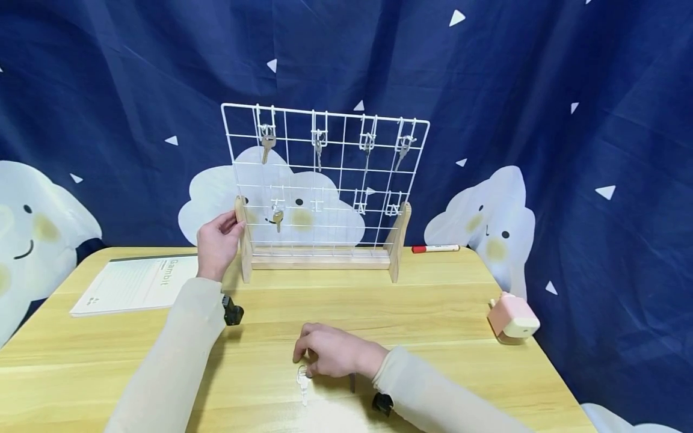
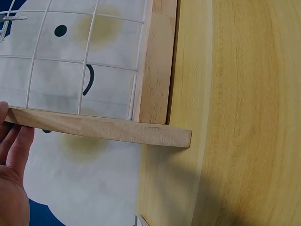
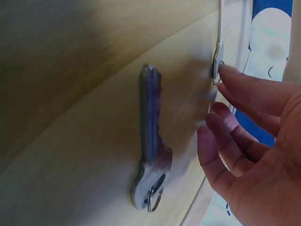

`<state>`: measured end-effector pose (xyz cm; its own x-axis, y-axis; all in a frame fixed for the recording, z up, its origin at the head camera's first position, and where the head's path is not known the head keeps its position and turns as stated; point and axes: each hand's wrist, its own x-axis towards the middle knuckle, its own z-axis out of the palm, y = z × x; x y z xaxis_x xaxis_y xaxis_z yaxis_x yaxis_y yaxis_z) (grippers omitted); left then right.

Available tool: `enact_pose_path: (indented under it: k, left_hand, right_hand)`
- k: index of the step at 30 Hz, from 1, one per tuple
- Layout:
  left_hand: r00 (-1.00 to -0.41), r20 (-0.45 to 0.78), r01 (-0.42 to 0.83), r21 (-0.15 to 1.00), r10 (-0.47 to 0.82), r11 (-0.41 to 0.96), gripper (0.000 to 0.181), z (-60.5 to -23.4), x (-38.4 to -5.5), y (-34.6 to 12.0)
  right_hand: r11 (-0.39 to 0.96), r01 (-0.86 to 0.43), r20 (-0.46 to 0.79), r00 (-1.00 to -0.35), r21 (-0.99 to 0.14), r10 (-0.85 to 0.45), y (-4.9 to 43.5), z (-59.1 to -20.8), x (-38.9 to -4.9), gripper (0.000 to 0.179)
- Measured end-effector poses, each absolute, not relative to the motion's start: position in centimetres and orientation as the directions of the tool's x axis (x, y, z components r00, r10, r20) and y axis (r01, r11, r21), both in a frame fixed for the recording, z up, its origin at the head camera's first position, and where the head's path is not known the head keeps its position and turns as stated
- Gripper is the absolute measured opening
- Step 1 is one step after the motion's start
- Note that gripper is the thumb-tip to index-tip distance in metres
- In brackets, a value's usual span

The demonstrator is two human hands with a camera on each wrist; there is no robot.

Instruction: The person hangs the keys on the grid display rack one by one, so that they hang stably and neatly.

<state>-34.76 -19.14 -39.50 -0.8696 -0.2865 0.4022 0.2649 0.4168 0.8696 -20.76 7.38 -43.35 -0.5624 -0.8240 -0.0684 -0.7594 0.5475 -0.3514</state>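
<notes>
My left hand (image 1: 218,243) grips the left wooden upright (image 1: 245,240) of a white wire grid rack (image 1: 314,234), fingers around its edge. In the left wrist view fingers (image 2: 19,150) lie against that wood. Low over the table, my right hand (image 1: 335,352) is at a silver key (image 1: 304,391) with a ring. In the right wrist view the thumb meets the head of this key (image 3: 217,61), and the other fingers are loosely bent and spread. A second key (image 3: 151,141) with a small ring lies nearer that camera, mostly hidden under the right hand in the head view.
Keys hang on the rack's upper hooks, such as a brass one (image 1: 267,147), and another key (image 1: 278,218) hangs lower left. A notebook (image 1: 135,285) lies left, a red-capped marker (image 1: 435,248) behind right, and a pink and white block-shaped object (image 1: 513,317) at the right edge.
</notes>
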Motion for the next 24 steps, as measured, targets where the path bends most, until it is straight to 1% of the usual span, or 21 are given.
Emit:
enact_pose_path:
  k: [5,12,16,24]
  left_hand:
    - [-0.870,0.403,0.265,0.868,-0.284,0.420,0.037,-39.52,-34.77,-19.14]
    - [-0.870,0.403,0.264,0.867,-0.285,0.422,0.036,-39.50,-34.69,-19.09]
    - [-0.868,0.409,0.274,0.867,-0.281,0.416,0.036,-39.50,-34.66,-19.01]
    - [-0.867,0.407,0.272,0.870,-0.287,0.412,0.036,-39.38,-34.58,-18.99]
  right_hand:
    - [0.552,-0.757,-0.060,-0.570,-0.350,-0.819,7.14,-43.52,-20.80,0.019]
    - [0.539,-0.763,-0.057,-0.558,-0.358,-0.828,7.04,-43.66,-21.02,0.023]
    - [0.531,-0.733,-0.076,-0.556,-0.424,-0.828,7.11,-43.53,-21.15,0.023]
    - [0.521,-0.619,-0.091,-0.590,-0.587,-0.803,7.59,-43.16,-21.55,0.020]
